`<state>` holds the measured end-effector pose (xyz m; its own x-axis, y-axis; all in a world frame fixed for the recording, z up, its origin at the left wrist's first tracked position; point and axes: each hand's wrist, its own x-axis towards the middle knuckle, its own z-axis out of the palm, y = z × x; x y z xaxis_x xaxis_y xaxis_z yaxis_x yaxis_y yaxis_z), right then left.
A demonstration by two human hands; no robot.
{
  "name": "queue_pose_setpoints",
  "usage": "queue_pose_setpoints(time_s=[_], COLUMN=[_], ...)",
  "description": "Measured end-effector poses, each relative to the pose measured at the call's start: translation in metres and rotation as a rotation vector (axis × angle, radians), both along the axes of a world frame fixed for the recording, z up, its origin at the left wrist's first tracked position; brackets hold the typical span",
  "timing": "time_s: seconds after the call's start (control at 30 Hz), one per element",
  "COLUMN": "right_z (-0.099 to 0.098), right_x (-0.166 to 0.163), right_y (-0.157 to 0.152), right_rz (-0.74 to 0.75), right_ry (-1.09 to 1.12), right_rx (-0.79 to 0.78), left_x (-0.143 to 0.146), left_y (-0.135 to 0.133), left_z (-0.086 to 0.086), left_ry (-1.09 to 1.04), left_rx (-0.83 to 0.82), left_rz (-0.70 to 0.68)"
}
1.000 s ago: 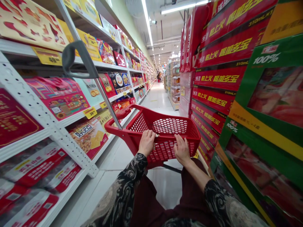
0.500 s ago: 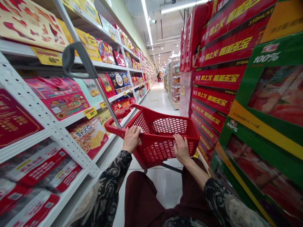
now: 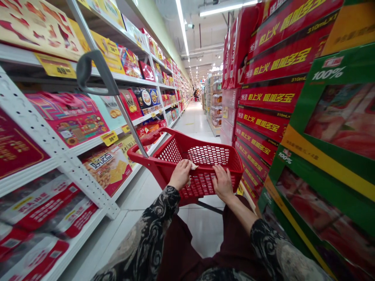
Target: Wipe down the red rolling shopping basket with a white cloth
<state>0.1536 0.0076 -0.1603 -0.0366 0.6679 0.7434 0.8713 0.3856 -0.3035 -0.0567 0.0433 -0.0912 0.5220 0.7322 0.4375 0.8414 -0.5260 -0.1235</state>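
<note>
A red plastic shopping basket on wheels (image 3: 175, 150) stands in the aisle in front of me, empty inside. Its grey-gripped pull handle (image 3: 95, 72) sticks up at the left. My left hand (image 3: 181, 174) is closed on a small white cloth (image 3: 192, 167) and presses it on the basket's near rim. My right hand (image 3: 222, 182) grips the same rim further right, fingers curled over the edge.
White shelves (image 3: 58, 156) with boxed snacks and yellow price tags line the left side. Stacked red drink cartons (image 3: 263, 113) and green cartons (image 3: 331, 128) stand close on the right. The tiled aisle (image 3: 196, 121) runs ahead, with a person far off.
My left hand slid with the cloth along the near rim, out to the left corner and back toward the middle. The basket shifted slightly. My right hand kept its grip.
</note>
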Motion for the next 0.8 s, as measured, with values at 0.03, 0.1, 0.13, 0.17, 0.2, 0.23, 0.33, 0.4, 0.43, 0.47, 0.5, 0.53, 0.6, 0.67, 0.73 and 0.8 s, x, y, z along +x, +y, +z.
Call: queue_pose_setpoints(time_s=[0.03, 0.1, 0.13, 0.17, 0.2, 0.23, 0.33, 0.4, 0.43, 0.47, 0.5, 0.53, 0.6, 0.67, 0.73, 0.8], right_z=[-0.001, -0.002, -0.004, -0.005, -0.006, -0.007, -0.008, -0.007, -0.006, -0.006, -0.005, -0.004, -0.003, -0.003, -0.003, -0.003], right_x=[0.001, 0.002, 0.003, 0.004, 0.004, 0.004, 0.003, 0.002, 0.001, 0.001, 0.000, 0.000, -0.001, -0.003, -0.003, -0.002], right_y=[0.000, 0.000, 0.000, 0.000, 0.000, 0.000, 0.000, -0.001, -0.001, -0.001, -0.002, -0.002, -0.003, -0.003, -0.004, -0.004], right_rz=[0.000, -0.005, -0.009, -0.014, -0.017, -0.021, -0.022, -0.018, -0.014, -0.010, -0.006, -0.004, 0.000, 0.000, 0.000, 0.001], right_ry=[0.002, 0.006, 0.010, 0.013, 0.017, 0.021, 0.031, 0.031, 0.028, 0.024, 0.021, 0.017, 0.014, 0.015, 0.020, 0.026], right_rx=[-0.002, -0.004, -0.003, -0.001, 0.000, 0.001, -0.005, -0.012, -0.016, -0.020, -0.024, -0.027, -0.033, -0.036, -0.040, -0.043], left_x=[0.003, -0.001, -0.006, -0.013, -0.020, -0.027, -0.036, -0.029, -0.022, -0.012, -0.001, 0.010, 0.032, 0.046, 0.048, 0.037], left_y=[0.000, 0.000, 0.000, 0.001, 0.002, 0.003, 0.004, 0.003, 0.002, 0.000, -0.001, -0.003, -0.005, -0.007, -0.006, -0.004], left_z=[0.000, 0.001, 0.003, 0.005, 0.007, 0.009, 0.010, 0.007, 0.004, 0.001, -0.002, -0.005, -0.011, -0.014, -0.015, -0.014], left_ry=[0.002, 0.003, -0.001, -0.008, -0.019, -0.033, -0.067, -0.065, -0.057, -0.045, -0.033, -0.021, 0.000, 0.010, 0.008, -0.004], left_rx=[-0.012, -0.015, -0.005, 0.010, 0.027, 0.046, 0.081, 0.079, 0.071, 0.061, 0.052, 0.043, 0.026, 0.015, 0.013, 0.016], left_rz=[-0.012, -0.004, 0.017, 0.043, 0.075, 0.109, 0.177, 0.173, 0.156, 0.132, 0.106, 0.080, 0.029, -0.005, -0.016, 0.005])
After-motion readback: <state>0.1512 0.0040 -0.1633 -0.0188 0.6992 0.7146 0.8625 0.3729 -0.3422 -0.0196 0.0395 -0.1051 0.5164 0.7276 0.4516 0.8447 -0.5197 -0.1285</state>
